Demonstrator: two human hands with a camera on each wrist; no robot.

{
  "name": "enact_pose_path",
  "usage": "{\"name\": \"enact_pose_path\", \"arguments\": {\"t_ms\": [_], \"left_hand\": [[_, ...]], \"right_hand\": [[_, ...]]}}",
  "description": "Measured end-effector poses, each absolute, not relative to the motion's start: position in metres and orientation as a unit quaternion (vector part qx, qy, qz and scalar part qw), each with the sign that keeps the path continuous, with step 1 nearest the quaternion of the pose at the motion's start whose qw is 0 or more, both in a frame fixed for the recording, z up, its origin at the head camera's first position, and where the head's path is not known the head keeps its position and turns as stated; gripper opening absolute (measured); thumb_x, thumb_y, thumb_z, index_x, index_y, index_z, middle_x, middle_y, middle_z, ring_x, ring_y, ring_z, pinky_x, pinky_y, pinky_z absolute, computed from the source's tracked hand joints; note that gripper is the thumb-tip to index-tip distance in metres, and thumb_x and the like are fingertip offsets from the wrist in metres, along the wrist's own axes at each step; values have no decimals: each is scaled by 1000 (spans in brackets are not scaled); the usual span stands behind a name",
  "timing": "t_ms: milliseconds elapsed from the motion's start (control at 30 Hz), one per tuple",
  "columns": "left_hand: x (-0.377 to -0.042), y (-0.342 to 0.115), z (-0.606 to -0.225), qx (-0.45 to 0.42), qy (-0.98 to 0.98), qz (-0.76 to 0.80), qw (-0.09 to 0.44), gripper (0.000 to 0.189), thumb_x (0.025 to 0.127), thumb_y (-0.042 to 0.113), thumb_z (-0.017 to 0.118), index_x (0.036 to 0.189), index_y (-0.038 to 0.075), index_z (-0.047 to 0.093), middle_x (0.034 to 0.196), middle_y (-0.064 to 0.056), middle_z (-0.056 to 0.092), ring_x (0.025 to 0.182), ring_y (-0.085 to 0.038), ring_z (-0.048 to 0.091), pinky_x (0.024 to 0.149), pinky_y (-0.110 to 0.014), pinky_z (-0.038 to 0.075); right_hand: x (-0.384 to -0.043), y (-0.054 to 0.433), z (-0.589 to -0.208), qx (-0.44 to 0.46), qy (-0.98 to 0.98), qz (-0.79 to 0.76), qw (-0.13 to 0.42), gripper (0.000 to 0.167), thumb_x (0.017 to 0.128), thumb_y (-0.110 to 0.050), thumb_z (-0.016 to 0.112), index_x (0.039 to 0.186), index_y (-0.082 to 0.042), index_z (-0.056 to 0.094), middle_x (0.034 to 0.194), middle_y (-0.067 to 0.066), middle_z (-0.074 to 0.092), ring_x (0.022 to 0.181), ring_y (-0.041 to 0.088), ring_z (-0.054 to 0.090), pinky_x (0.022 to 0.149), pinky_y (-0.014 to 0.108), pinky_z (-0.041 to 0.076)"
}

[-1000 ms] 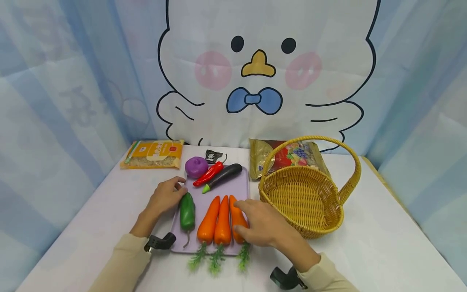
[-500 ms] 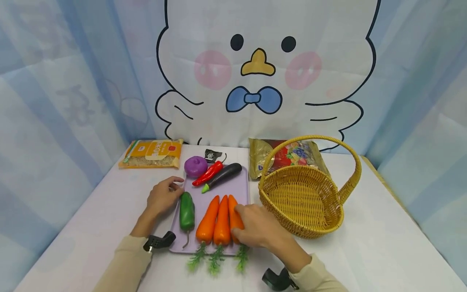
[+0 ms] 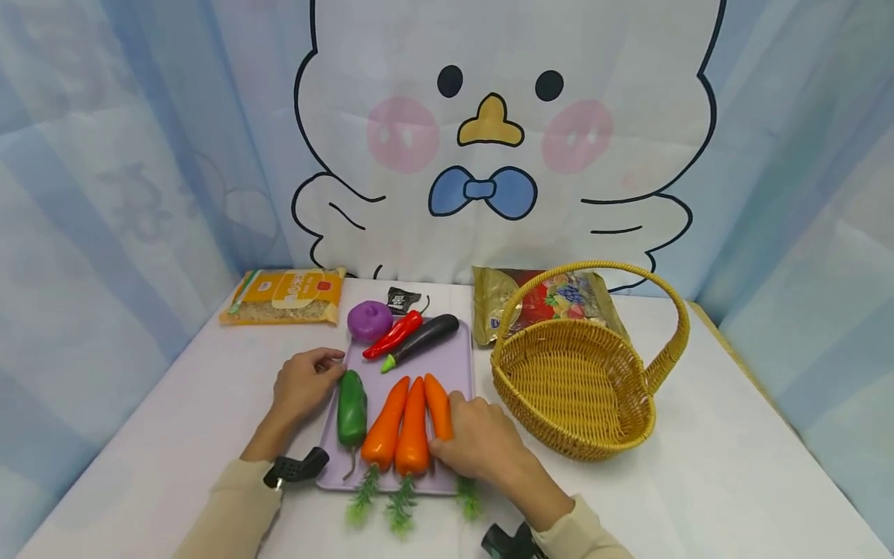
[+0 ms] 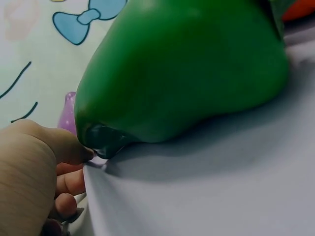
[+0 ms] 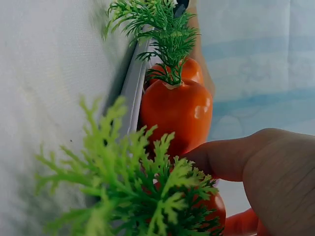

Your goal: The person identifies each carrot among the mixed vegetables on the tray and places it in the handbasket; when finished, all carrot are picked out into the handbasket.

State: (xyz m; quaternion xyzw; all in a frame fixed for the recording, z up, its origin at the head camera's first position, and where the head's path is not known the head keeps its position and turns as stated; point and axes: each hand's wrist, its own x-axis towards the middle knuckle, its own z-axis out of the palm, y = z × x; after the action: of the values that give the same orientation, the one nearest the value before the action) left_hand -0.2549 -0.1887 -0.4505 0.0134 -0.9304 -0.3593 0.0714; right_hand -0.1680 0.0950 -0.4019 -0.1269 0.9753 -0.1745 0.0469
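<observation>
while the wicker basket [image 3: 569,388] stands right of the right hand [image 3: 482,436], lilac tray [image 3: 447,353] lies beneath that hand, left hand [image 3: 305,386] pinching its rim; right hand clamped on rightmost carrot [image 3: 438,407]; two more carrots [image 3: 414,431] just left, green pepper [image 3: 352,409] beyond.

Three carrots [image 3: 413,427], one green pepper [image 3: 352,410], one red chili [image 3: 394,335], one eggplant [image 3: 426,336], one onion [image 3: 369,321], one tray [image 3: 440,359], one basket [image 3: 573,388], two large bags [image 3: 282,299] and one small packet [image 3: 403,300] are here.

Carrots [image 3: 413,427] lie on the tray [image 3: 447,363] — pepper [image 3: 352,410] to their left (eggplant [image 3: 424,338] behind) — basket [image 3: 576,380] at right.
</observation>
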Motion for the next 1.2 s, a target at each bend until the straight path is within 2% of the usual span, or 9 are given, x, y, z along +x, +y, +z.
{"name": "enact_pose_path", "arguments": {"t_ms": [167, 333, 467, 533, 600, 833, 1033, 1200], "left_hand": [[-254, -189, -452, 12, -931, -357, 74, 32, 92, 23, 65, 117, 6, 74, 87, -4, 68, 75, -21, 55, 69, -33, 37], [-254, -188, -452, 7, -932, -354, 80, 31, 92, 23, 64, 117, 6, 74, 87, -5, 69, 75, -21, 55, 70, -33, 38], [-253, -187, -452, 9, -932, -353, 80, 31, 92, 23, 64, 117, 6, 74, 87, -5, 68, 75, -21, 55, 71, -33, 38], [-253, -187, -453, 11, -932, -353, 81, 31, 92, 23, 64, 117, 6, 74, 87, -5, 68, 75, -21, 55, 71, -33, 38], [-253, -187, -453, 12, -932, -354, 83, 31, 92, 23, 65, 116, 6, 74, 87, -6, 68, 75, -22, 55, 71, -33, 38], [-252, -188, -453, 13, -931, -354, 85, 31, 93, 23, 64, 117, 5, 74, 87, -6, 68, 76, -22, 56, 72, -34, 40], [-252, -189, -453, 5, -931, -353, 90, 31, 93, 23, 64, 117, 5, 74, 88, -6, 68, 77, -21, 56, 72, -34, 40], [-252, -189, -455, 4, -931, -354, 84, 31, 94, 23, 64, 118, 5, 73, 88, -6, 68, 77, -22, 56, 72, -34, 40]], "right_hand": [[-165, 95, -400, -129, 976, -168, 41, 44, 78, -39, 75, 101, -5, 61, 70, 6, 53, 60, 25, 52, 56, 41, 43], [-163, 98, -394, -130, 976, -172, 35, 49, 78, -39, 78, 108, -2, 65, 75, 7, 58, 64, 24, 54, 60, 41, 45], [-162, 102, -386, -137, 972, -189, 26, 59, 79, -38, 81, 123, -2, 65, 96, 12, 70, 82, 28, 64, 75, 45, 52], [-161, 104, -381, -139, 970, -197, 21, 63, 80, -38, 82, 129, -2, 64, 111, 15, 71, 95, 31, 67, 85, 49, 53], [-160, 107, -376, -141, 970, -199, 14, 64, 79, -37, 83, 131, -4, 64, 118, 14, 70, 102, 31, 66, 89, 50, 52], [-160, 117, -362, -166, 963, -211, -16, 50, 79, -29, 85, 122, -7, 69, 107, 6, 69, 85, 18, 56, 77, 39, 46], [-159, 127, -351, -190, 956, -217, -58, 41, 76, -17, 85, 115, -11, 73, 103, 1, 67, 89, 18, 56, 80, 39, 46], [-157, 136, -344, -189, 951, -227, -90, 39, 74, -9, 87, 110, -15, 74, 103, -2, 67, 91, 19, 58, 84, 40, 48]]}}
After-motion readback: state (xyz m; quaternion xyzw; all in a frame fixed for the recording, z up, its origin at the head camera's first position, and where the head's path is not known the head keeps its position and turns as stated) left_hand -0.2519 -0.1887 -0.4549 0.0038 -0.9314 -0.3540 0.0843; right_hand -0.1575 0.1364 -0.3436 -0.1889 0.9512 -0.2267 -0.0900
